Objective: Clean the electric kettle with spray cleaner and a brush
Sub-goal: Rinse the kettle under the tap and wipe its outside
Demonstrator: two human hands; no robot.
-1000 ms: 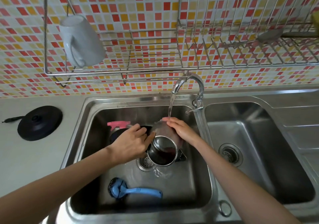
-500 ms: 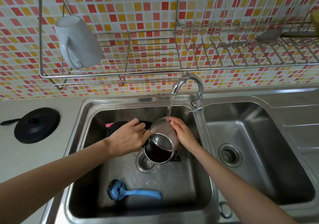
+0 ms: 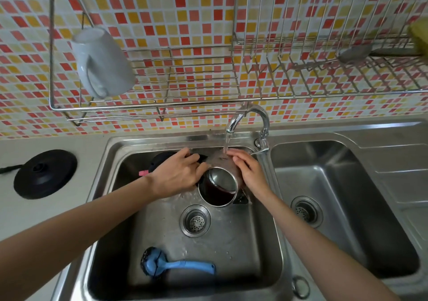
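A person's two bare arms reach into the left basin of a double stainless-steel sink (image 3: 266, 266). Between the hands is a round stainless-steel electric kettle (image 3: 218, 184), tipped on its side so its open mouth faces the camera, held above the basin floor just behind the round drain strainer (image 3: 195, 220). The left hand (image 3: 178, 175) wraps around the kettle's left side, fingers curled over a black part of it. The right hand (image 3: 249, 173) lies flat against the kettle's right side, fingers together and pressed on the metal. A curved chrome tap (image 3: 251, 120) stands on the ridge between the two basins and pours a thin stream of water (image 3: 226, 143) onto the top of the kettle, beside the right fingertips.

Behind the left hand, only a pink tip of a spray bottle (image 3: 143, 173) shows; the hand and a dark shape hide the rest. A blue-handled brush with a dark round head (image 3: 166, 264) lies flat on the basin floor near the front edge, well apart from the hands. On the grey counter to the left sits the kettle's round black power base (image 3: 45, 174). Above, a wire dish rack (image 3: 162, 106) hangs on a wall of red, orange and yellow mosaic tiles, holding an upturned white mug (image 3: 102, 62). The right basin has its own drain (image 3: 304, 211).
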